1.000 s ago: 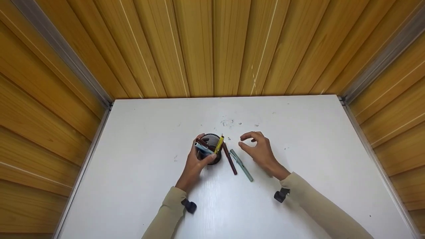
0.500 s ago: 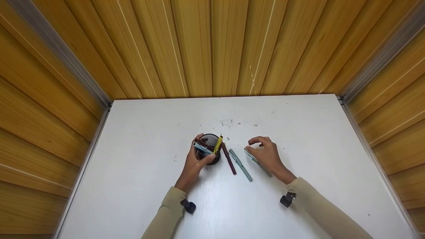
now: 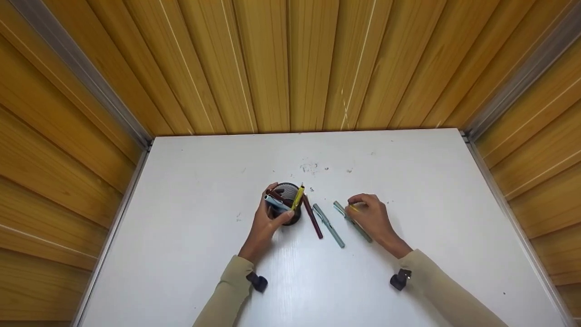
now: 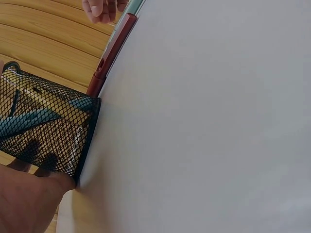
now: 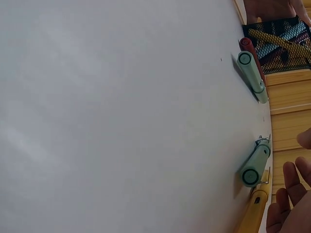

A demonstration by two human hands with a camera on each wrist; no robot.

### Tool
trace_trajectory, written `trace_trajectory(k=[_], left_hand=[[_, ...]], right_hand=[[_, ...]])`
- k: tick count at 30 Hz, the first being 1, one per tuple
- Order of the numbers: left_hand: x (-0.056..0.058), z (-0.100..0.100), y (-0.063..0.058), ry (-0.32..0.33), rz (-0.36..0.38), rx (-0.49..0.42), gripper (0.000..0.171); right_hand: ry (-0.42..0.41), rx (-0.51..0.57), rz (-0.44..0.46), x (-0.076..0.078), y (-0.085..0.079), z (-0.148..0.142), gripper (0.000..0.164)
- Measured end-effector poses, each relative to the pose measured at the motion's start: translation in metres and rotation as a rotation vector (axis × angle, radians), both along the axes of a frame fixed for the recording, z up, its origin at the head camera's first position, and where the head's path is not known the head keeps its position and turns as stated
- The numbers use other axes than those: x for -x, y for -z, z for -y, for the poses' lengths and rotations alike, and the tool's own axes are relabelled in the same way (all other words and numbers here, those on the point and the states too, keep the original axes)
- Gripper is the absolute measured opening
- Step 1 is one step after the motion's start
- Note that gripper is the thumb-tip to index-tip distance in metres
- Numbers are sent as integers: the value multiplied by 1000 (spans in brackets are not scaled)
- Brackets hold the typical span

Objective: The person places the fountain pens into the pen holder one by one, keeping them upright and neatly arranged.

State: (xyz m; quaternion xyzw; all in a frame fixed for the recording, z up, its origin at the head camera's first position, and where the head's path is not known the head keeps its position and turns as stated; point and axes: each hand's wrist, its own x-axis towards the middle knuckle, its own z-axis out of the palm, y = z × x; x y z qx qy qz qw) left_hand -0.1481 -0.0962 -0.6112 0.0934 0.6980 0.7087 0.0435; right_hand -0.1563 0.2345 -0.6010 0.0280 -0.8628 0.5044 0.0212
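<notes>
My left hand (image 3: 265, 227) grips a black mesh pen holder (image 3: 290, 220), thumb on the near side and fingers around the left. Light blue (image 3: 277, 203), yellow (image 3: 298, 198) and dark red pens stand tilted in it. My right hand (image 3: 374, 218) hovers over the right-hand green pen (image 3: 338, 207), thumb and fingers bent towards each other. In the right wrist view a yellow pen (image 5: 256, 208) lies on the table beside that green pen (image 5: 256, 165); the thumb and fingers show a gap, holding nothing. From above, this hand mostly covers the yellow pen.
A dark red pen (image 3: 314, 219) lies against the holder's right side, with another green pen (image 3: 329, 227) beside it. The white table (image 3: 204, 181) bears small dark marks towards the back. Wood-look panels (image 3: 290, 68) rise behind and at both sides.
My right hand has moved right and slightly nearer, away from the holder. The right-hand green pen has come into view from under it, and a bit of yellow pen shows. The left hand keeps its grip.
</notes>
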Motion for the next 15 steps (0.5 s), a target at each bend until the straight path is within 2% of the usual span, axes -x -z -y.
trace_trajectory(k=[7,15], left_hand=[[1,0,0,6,-8,12,92],[1,0,0,0,-6,19,92]], right_hand=[[22,-37,-19,-3,4,-12,22],[17,-84,-18,-6,10,-19,29]])
